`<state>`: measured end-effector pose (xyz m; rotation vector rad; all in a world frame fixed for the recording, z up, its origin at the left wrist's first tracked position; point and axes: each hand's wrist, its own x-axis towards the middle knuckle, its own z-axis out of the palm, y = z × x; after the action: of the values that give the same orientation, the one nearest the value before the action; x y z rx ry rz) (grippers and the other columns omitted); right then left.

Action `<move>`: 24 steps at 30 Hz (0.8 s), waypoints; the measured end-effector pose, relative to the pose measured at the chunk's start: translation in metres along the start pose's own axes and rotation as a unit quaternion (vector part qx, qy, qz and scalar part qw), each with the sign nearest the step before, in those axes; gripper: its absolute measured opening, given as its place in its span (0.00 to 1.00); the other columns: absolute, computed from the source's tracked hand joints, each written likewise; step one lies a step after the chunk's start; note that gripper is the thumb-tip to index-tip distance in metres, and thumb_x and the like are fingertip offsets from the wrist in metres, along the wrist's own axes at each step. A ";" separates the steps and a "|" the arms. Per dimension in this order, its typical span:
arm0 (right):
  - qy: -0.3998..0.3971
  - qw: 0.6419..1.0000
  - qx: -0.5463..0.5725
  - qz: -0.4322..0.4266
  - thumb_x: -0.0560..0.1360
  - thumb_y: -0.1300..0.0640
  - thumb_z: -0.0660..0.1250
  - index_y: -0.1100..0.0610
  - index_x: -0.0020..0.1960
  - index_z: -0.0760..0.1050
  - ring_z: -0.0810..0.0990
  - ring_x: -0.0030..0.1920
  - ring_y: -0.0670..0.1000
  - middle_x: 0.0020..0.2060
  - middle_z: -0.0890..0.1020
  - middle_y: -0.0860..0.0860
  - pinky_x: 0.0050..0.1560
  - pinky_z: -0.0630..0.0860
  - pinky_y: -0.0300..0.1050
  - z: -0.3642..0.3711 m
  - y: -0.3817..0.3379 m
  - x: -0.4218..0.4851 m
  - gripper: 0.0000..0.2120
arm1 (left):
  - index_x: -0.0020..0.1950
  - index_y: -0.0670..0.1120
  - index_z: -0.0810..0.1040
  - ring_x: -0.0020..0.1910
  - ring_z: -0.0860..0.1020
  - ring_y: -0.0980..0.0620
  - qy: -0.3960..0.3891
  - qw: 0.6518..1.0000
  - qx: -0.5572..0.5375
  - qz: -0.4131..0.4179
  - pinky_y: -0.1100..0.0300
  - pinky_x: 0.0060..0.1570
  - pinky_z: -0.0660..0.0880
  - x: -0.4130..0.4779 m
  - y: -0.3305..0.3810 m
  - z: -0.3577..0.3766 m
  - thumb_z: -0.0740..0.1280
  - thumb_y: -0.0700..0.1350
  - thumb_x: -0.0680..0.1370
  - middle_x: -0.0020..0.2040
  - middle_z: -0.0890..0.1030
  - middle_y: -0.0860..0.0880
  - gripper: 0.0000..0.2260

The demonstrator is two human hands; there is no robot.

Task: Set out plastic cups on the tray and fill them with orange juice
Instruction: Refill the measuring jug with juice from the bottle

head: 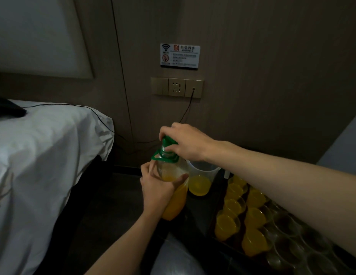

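Note:
A large clear bottle of orange juice [176, 203] with a green handle ring stands upright left of the tray. My left hand [157, 190] grips its shoulder. My right hand [185, 142] pinches the green cap [166, 141] on top of the bottle. Behind the bottle stands a clear plastic jug [201, 179] with some juice in its bottom. On the dark tray [215, 215] at the lower right, several small plastic cups filled with juice [226, 225] stand in rows. Several empty clear cups [288, 247] stand to their right, partly hidden under my right forearm.
A bed with a white sheet [44, 155] fills the left side. A wall socket panel [177, 87] with a black cable plugged in sits on the wall behind, under a WiFi sign [180, 56]. A grey rounded object [173, 261] lies at the bottom edge.

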<state>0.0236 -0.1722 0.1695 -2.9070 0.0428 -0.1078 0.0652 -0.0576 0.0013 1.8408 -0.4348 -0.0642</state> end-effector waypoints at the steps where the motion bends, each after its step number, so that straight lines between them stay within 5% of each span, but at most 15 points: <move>1: 0.034 0.999 0.026 -0.001 0.81 0.54 0.68 0.50 0.65 0.72 0.77 0.55 0.52 0.56 0.75 0.50 0.53 0.79 0.49 -0.003 0.002 -0.001 0.14 | 0.61 0.71 0.64 0.66 0.71 0.48 0.004 1.000 0.000 0.000 0.42 0.64 0.75 0.001 -0.001 0.000 0.81 0.69 0.55 0.63 0.66 0.60 0.40; 4: 0.133 0.978 0.154 0.045 0.79 0.54 0.71 0.52 0.65 0.72 0.78 0.57 0.50 0.58 0.78 0.50 0.51 0.76 0.39 -0.008 0.010 -0.007 0.16 | 0.67 0.64 0.67 0.66 0.70 0.49 0.001 1.000 0.013 0.009 0.42 0.66 0.74 0.001 -0.004 0.000 0.80 0.68 0.56 0.62 0.65 0.61 0.43; 7: 0.212 0.892 0.335 0.216 0.75 0.50 0.75 0.52 0.60 0.71 0.82 0.53 0.50 0.55 0.79 0.50 0.52 0.82 0.46 0.013 0.018 -0.026 0.19 | 0.66 0.61 0.69 0.66 0.71 0.51 0.005 1.000 -0.002 0.010 0.44 0.67 0.74 -0.001 -0.003 0.000 0.80 0.68 0.55 0.62 0.67 0.61 0.43; 12: 0.212 0.824 0.316 0.420 0.75 0.53 0.76 0.55 0.58 0.69 0.77 0.49 0.50 0.49 0.74 0.49 0.45 0.75 0.43 0.071 0.026 -0.061 0.19 | 0.66 0.58 0.71 0.65 0.73 0.52 0.017 1.000 -0.013 0.021 0.45 0.68 0.73 -0.001 -0.006 0.001 0.81 0.68 0.54 0.60 0.69 0.60 0.44; 17: 0.176 0.815 0.278 0.478 0.79 0.55 0.71 0.55 0.69 0.68 0.77 0.66 0.57 0.66 0.76 0.55 0.59 0.77 0.50 0.117 0.017 -0.066 0.21 | 0.64 0.62 0.68 0.67 0.71 0.50 0.005 1.000 0.003 0.028 0.44 0.69 0.72 0.000 -0.005 0.001 0.80 0.68 0.56 0.62 0.66 0.59 0.41; 24: 0.132 0.877 0.180 0.426 0.84 0.48 0.59 0.58 0.67 0.69 0.78 0.62 0.59 0.64 0.76 0.56 0.54 0.73 0.50 0.192 -0.005 -0.089 0.16 | 0.69 0.58 0.70 0.66 0.71 0.49 0.006 0.999 0.010 0.033 0.45 0.67 0.74 0.002 -0.008 0.001 0.80 0.68 0.56 0.63 0.67 0.56 0.44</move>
<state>-0.0506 -0.1198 -0.0216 -2.2326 1.1827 -0.3109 0.0693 -0.0572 -0.0060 1.8444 -0.4878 -0.0039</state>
